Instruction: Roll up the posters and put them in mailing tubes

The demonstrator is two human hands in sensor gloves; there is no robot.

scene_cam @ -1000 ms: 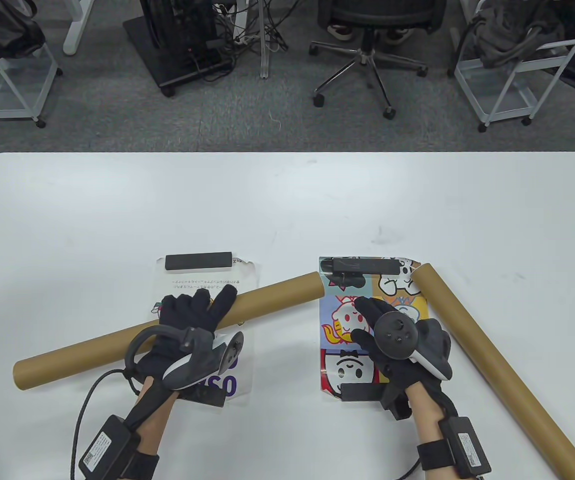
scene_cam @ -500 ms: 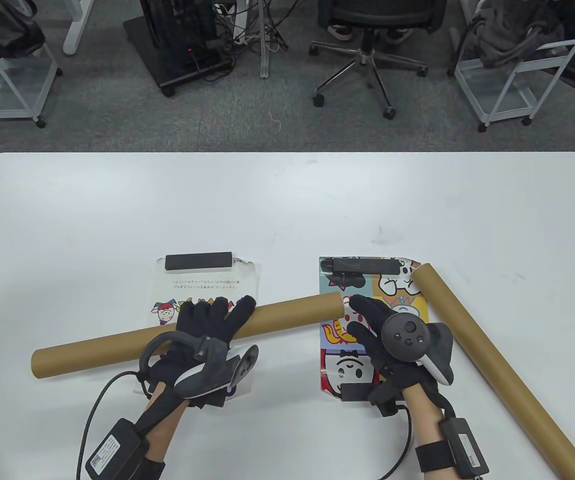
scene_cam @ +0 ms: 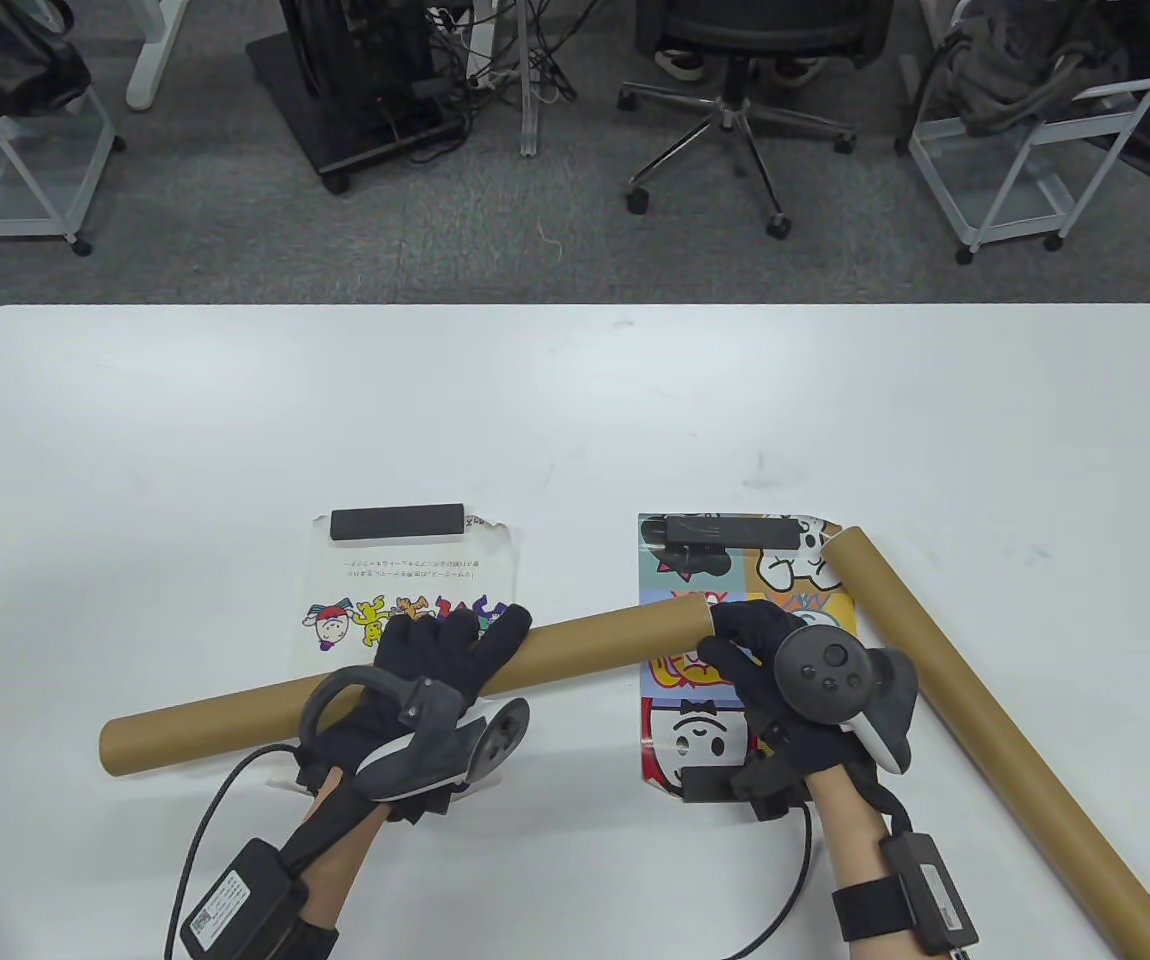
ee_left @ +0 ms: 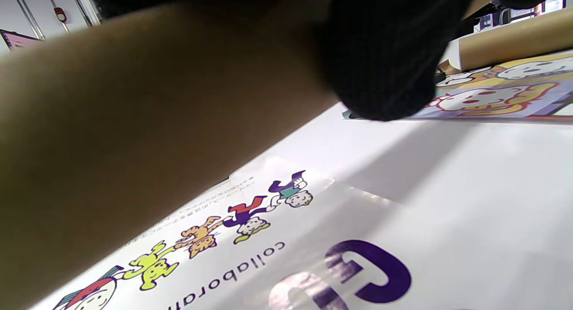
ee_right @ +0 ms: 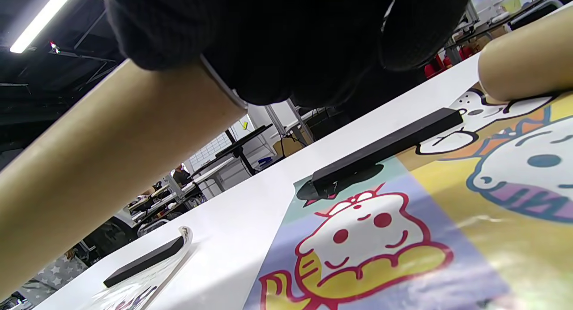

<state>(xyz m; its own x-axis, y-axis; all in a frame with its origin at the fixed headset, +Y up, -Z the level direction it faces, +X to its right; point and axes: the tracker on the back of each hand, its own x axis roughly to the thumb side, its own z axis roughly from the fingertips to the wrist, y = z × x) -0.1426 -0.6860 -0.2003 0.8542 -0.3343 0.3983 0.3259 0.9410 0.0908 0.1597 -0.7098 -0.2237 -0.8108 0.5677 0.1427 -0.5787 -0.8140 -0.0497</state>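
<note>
a brown mailing tube (scene_cam: 405,680) is held above the white counter (scene_cam: 575,420), its long axis running from lower left up to the right across the table view, the right end slightly farther from the person. the left hand (scene_cam: 435,665) is curled around the tube near its middle, above the white poster (scene_cam: 415,590). the right hand (scene_cam: 770,650) is wrapped around the tube's right end, over the colourful cartoon poster (scene_cam: 795,570). both posters lie flat, each pinned at its far edge by a black bar (scene_cam: 397,522); the bar on the cartoon poster (scene_cam: 720,530) is seen clearly in the right wrist view. a second tube (scene_cam: 995,720) rests on the counter, slanting from the cartoon poster's far right corner down toward the lower right.
</note>
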